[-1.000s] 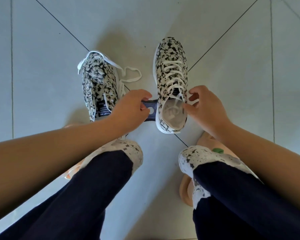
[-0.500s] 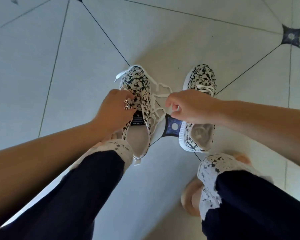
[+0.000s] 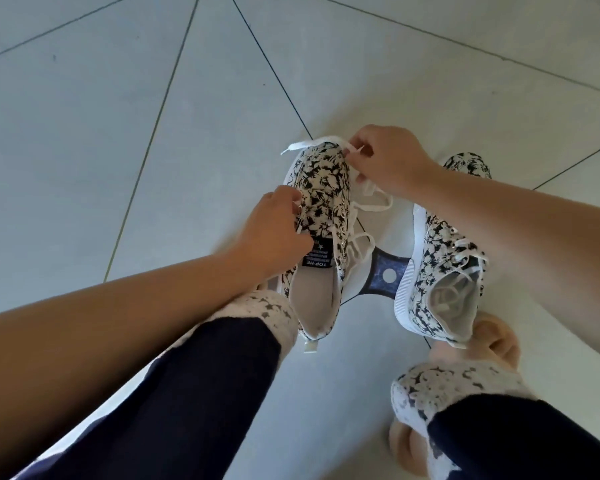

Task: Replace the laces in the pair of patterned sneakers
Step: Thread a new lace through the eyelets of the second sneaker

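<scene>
Both hands are working on the loose-laced sneaker (image 3: 323,188), just beside its laced twin (image 3: 440,258) on the floor (image 3: 118,133). The left hand (image 3: 274,230) is pinching lace at the eyelets and the right hand (image 3: 390,161) is pinching the white lace (image 3: 371,202) near the toe. It's looking limp and light, so gripping near the tip seems best.

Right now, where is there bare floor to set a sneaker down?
Bare: the tiled floor left of the left sneaker and left hand, and beyond both toes. Crowded: between it and the right sneaker, where the loose lace trails below the right hand.
</scene>
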### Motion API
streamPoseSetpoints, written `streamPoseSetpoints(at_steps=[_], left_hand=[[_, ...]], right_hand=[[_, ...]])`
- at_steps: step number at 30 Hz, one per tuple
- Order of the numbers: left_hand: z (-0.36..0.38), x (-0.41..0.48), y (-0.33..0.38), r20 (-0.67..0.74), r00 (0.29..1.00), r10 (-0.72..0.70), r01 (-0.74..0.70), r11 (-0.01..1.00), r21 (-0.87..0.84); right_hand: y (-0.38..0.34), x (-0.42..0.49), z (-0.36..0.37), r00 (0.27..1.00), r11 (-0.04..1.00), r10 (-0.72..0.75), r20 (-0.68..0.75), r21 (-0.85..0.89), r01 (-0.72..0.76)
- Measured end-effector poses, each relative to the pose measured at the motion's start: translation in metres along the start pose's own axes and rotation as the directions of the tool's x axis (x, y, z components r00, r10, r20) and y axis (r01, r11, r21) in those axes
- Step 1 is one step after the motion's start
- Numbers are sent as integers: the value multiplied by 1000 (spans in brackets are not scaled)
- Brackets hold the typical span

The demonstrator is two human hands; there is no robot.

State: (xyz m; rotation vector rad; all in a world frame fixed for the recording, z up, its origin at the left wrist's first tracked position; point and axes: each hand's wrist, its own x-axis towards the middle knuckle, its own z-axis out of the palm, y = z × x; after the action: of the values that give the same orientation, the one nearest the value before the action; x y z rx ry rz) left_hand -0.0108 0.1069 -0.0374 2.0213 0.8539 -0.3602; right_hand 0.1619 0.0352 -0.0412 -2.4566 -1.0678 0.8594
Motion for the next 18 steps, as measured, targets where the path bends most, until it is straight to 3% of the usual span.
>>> streamPoseSetpoints(at_steps=[5,8,11,13,18], left_hand=[[-7,4,0,-156,987,-35,16,992,-122],[-22,4,10,-227,958,177,-169,984,53],[-29,9,21,-129,941,314,-288,940,185],[-28,10,25,-95,960,262,-241,952,191],[-33,12,20,-134,985,108,-116,992,-55]], right_hand=[[-10,-37,-31,990,990,-85,110,119,71],[-19,-51,-34,971,978,-130,203,187,92],[-32,-55,-35,957,971,-182,228,195,138],[-36,-52,-40,961,965,-193,199,215,150],[-23,-30,-52,989,984,-127,79,138,116]])
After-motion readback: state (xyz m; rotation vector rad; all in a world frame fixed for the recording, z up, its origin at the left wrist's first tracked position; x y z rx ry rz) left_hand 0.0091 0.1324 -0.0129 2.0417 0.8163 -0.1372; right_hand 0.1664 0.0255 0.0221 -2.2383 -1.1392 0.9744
